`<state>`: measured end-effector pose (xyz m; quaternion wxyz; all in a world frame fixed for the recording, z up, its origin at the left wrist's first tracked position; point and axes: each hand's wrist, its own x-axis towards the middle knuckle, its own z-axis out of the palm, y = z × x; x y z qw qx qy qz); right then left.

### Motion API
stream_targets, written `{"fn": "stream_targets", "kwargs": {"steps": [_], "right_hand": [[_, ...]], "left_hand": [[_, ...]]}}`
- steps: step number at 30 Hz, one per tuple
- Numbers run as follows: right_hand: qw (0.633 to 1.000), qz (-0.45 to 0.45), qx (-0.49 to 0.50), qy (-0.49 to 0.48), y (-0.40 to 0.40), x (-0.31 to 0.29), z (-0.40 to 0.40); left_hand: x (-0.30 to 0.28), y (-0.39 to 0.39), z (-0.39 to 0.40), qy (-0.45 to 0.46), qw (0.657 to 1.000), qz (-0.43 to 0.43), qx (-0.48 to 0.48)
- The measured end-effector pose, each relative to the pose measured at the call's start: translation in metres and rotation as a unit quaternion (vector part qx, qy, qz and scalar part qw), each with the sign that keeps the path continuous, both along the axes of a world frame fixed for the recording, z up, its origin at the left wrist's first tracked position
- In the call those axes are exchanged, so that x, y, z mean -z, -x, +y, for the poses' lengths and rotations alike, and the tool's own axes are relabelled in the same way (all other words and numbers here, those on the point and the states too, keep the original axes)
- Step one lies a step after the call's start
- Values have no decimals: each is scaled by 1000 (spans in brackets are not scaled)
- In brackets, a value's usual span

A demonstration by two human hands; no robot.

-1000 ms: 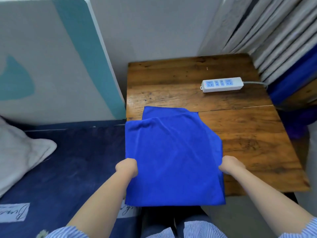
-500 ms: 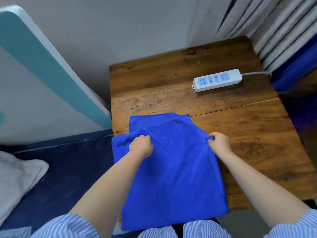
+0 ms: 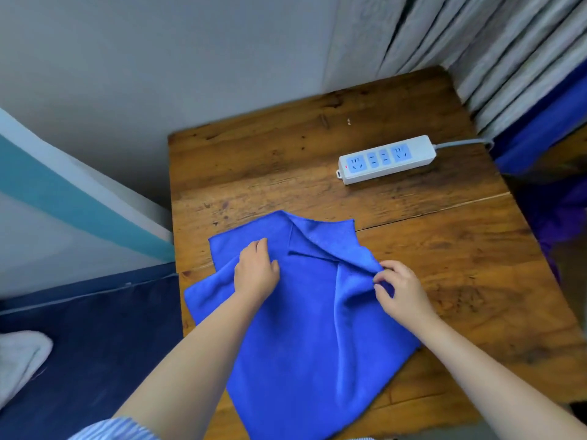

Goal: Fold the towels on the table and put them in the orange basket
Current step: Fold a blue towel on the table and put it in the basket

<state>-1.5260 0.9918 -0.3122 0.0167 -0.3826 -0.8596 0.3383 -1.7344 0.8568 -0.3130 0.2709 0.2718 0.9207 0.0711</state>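
Note:
A blue towel (image 3: 298,338) lies folded over on the wooden table (image 3: 460,258), its near end hanging past the front edge. My left hand (image 3: 255,271) rests flat on the towel's upper left part, fingers relaxed. My right hand (image 3: 398,289) pinches a raised fold at the towel's right edge between thumb and fingers. The far corners of the towel are uneven, with a lower layer showing beyond the top one. No orange basket is in view.
A white power strip (image 3: 386,158) with a grey cable lies at the table's far right. A white and teal board (image 3: 63,198) leans at the left. Dark blue bedding (image 3: 95,344) with a white cloth (image 3: 19,357) lies left; grey curtains (image 3: 495,49) hang behind.
Both hands carried the towel's near edge forward over the table and laid it down. My left hand opened flat on the cloth; my right hand still pinches the right edge.

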Motion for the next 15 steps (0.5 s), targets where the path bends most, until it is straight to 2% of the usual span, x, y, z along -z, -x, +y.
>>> {"fn": "stream_targets", "kwargs": {"steps": [3,5,8,11,13,15], "right_hand": [[999,12,42,-30,23,-6,12],[995,-1,32,-91,43,-15,17],[980,28,-49,-189,70,-24,11],[960,53,-184,-203,92,-23,-12],[948,6,-252,-192,106,-17,-27],[942,-49,-262,-205,117,-10,-39]], "left_hand": [[5,5,-4,25,1000,9,6],[7,9,-9,40,999,19,0],[8,16,-23,63,997,50,-20],[8,25,-42,94,992,69,-57],[7,33,-59,118,987,65,-90],[6,40,-76,143,982,57,-112]]}}
